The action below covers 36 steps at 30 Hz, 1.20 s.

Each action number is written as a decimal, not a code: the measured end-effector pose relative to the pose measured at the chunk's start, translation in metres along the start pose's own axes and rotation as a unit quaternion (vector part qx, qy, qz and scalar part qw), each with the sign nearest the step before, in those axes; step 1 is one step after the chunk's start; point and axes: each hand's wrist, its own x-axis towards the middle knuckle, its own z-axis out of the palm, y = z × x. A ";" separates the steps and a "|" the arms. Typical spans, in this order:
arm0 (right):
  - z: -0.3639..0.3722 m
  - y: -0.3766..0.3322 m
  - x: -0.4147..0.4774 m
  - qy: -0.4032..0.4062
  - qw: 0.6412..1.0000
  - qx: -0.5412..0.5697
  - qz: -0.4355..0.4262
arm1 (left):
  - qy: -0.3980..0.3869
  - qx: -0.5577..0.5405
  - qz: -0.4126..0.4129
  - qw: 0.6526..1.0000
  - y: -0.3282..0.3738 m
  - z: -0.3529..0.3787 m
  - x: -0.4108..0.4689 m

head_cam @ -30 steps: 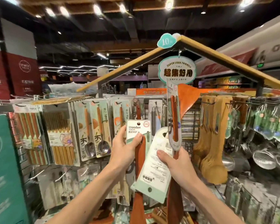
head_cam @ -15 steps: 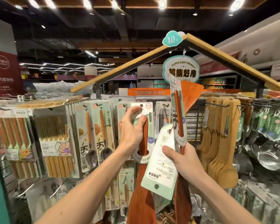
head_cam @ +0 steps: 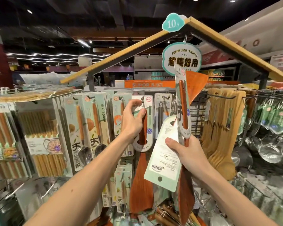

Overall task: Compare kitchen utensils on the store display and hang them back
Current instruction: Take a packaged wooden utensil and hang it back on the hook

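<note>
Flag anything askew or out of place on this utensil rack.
One thing: in the right hand, a pale green backing card hangs tilted and upside down, hang hole at the bottom; an orange spatula head points up above it. The dark wooden spatula at the left hand hangs straight.

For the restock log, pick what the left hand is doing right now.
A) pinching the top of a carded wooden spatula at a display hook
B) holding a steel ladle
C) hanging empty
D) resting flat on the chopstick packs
A: the left hand pinches the card top of the wooden spatula right at the hook; the right hand grips another spatula.
</note>
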 end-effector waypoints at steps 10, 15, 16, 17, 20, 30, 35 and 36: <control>0.003 -0.005 -0.021 0.009 1.000 -0.001 0.005 | -0.117 0.097 -0.038 0.988 0.023 -0.038 -0.057; 0.005 -0.005 -0.048 0.042 0.999 -0.011 0.000 | -0.280 0.040 0.006 0.959 0.032 -0.071 -0.123; 0.006 -0.006 -0.054 0.047 0.999 -0.014 0.003 | -0.319 0.061 0.050 0.944 0.033 -0.077 -0.130; 0.006 -0.008 -0.060 0.049 0.999 -0.010 0.008 | -0.346 0.087 0.099 0.929 0.034 -0.083 -0.135; 0.006 -0.022 -0.079 0.051 0.997 0.041 0.045 | -0.370 0.120 0.205 0.898 0.040 -0.089 -0.142; -0.004 -0.093 -0.141 0.004 0.991 0.079 0.108 | -0.207 -0.069 0.367 0.904 0.122 -0.062 -0.163; -0.019 -0.106 -0.154 -0.064 0.985 0.088 0.134 | -0.155 -0.162 0.279 0.934 0.162 -0.050 -0.167; -0.021 -0.107 -0.156 -0.068 0.984 0.086 0.141 | -0.146 -0.171 0.270 0.936 0.166 -0.049 -0.165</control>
